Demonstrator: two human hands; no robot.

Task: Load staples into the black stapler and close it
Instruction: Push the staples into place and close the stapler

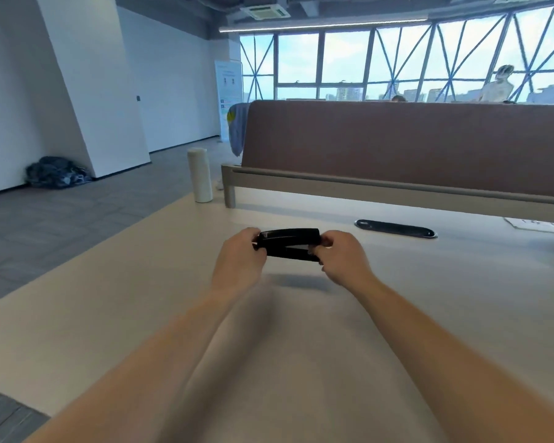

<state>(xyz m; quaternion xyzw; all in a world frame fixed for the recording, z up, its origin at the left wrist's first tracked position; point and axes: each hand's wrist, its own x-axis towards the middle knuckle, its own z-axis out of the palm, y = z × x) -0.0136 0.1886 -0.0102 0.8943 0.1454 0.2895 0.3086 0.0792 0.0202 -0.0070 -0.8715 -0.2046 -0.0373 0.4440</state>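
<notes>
A black stapler (288, 243) is held lengthwise above the pale desk (141, 298), its shadow on the surface just below. My left hand (242, 254) grips its left end. My right hand (341, 255) pinches its right end, where the top arm and base gape slightly apart. No staples are visible.
A white cylindrical bottle (200, 175) stands at the desk's far left corner. A brown divider panel (397, 145) runs along the back edge. A black oval cable grommet (395, 228) lies behind the hands, and papers (538, 225) sit at far right. A person stands beyond the divider.
</notes>
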